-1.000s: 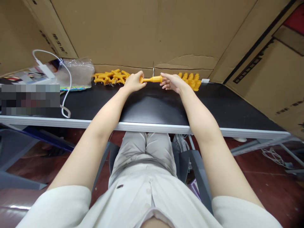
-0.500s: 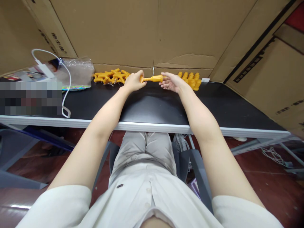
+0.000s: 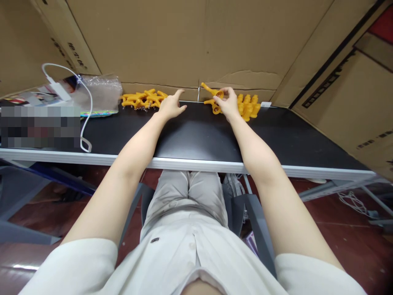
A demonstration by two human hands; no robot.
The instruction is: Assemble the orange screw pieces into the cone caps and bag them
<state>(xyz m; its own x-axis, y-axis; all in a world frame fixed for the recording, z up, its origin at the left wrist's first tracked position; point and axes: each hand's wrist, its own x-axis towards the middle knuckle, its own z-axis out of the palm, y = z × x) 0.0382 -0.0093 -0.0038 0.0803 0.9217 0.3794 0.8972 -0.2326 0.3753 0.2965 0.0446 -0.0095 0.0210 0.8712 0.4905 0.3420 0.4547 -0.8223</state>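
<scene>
My right hand [image 3: 229, 102] pinches the cup end of a yellow plastic piece [image 3: 208, 87], a hollow cup with a slim stem pointing left. Just below it is a similar yellow piece [image 3: 215, 109], its open cup facing me. Several more yellow pieces [image 3: 250, 107] stand packed in rows right beside that hand, partly hidden by it. My left hand [image 3: 172, 105] is open, thumb and forefinger spread with nothing between them. Against its left side lies a heap of yellow branched pieces [image 3: 143, 98] with small shiny curled metal bits along the front.
Cardboard walls [image 3: 159, 41] close off the back and sides of the black tabletop [image 3: 196, 135]. At left are a clear plastic bag [image 3: 101, 92], a white cable [image 3: 89, 102] and a white plug-like block [image 3: 59, 91]. A small white item [image 3: 265, 104] sits behind the rows.
The yellow piece held between both hands has gone right with my right hand, to the rows. My left hand has let go and its fingers have spread; it stays near the heap.
</scene>
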